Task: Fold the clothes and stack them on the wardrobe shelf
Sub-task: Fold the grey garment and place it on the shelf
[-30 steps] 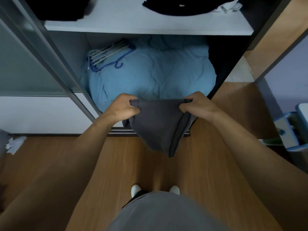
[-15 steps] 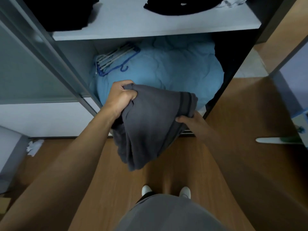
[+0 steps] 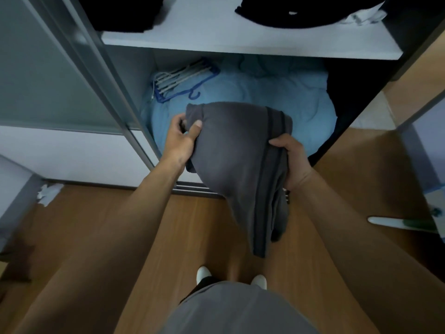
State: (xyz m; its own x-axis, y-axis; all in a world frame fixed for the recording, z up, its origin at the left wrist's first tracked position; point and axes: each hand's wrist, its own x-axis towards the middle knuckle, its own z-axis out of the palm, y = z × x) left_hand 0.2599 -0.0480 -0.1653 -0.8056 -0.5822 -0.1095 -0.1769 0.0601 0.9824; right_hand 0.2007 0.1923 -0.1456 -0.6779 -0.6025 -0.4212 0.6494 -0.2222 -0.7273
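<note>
A dark grey garment (image 3: 237, 162) hangs folded between my two hands in front of the open wardrobe. My left hand (image 3: 181, 139) pinches its upper left corner. My right hand (image 3: 292, 161) grips the bunched right side, where a dark seam runs down. The lower end of the garment droops toward the floor. Above it, the white wardrobe shelf (image 3: 216, 32) holds a black pile (image 3: 125, 13) at the left and a black garment (image 3: 305, 13) at the right.
A light blue duvet (image 3: 265, 92) fills the lower compartment, with a bundle of hangers (image 3: 180, 78) on it. A sliding door frame (image 3: 106, 88) stands at the left. Wooden floor (image 3: 120, 225) lies below; a white scrap (image 3: 48, 192) lies at the left.
The garment went from a flat hold at its top edge to a folded bundle. My left hand rose, then dropped back; my right hand shifted onto the bundle's right side.
</note>
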